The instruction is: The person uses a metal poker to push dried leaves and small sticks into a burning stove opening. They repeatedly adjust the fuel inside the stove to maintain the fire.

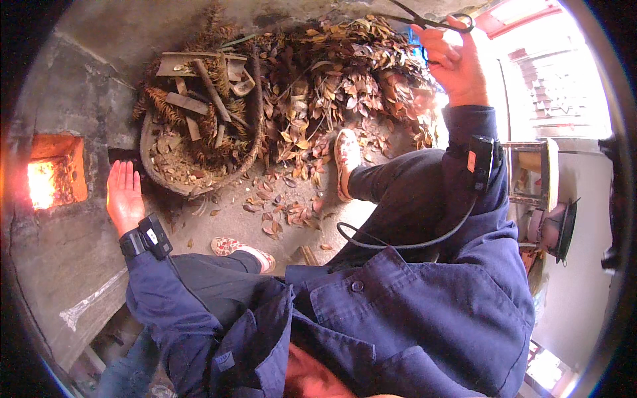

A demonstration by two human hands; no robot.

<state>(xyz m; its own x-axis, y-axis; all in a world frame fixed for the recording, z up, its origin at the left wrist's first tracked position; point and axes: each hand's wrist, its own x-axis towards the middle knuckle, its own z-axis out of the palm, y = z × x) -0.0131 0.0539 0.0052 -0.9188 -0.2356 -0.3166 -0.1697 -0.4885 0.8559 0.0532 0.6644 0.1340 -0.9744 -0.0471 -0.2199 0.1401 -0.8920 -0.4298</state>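
Observation:
My left hand [124, 196] is held palm up with its fingers extended and holds nothing. It is beside the glowing opening [58, 170] of a masonry stove at the far left, where a fire [41, 184] burns. At the top right, my right hand [450, 62] grips black iron fire tongs [433, 23] by a looped handle; their far end runs up out of the picture. Between my hands lie a round basket [199, 188] of split wood [211, 89] and dry fronds, and a large heap of dry leafy branches [348, 89].
Loose leaves [271, 226] are scattered on the concrete floor around my shoes. A short piece of wood [308, 255] lies near my legs. A wooden stool [550, 174] and a dark-rimmed vessel [562, 231] stand at the right. A grey wall [94, 30] rises behind the basket.

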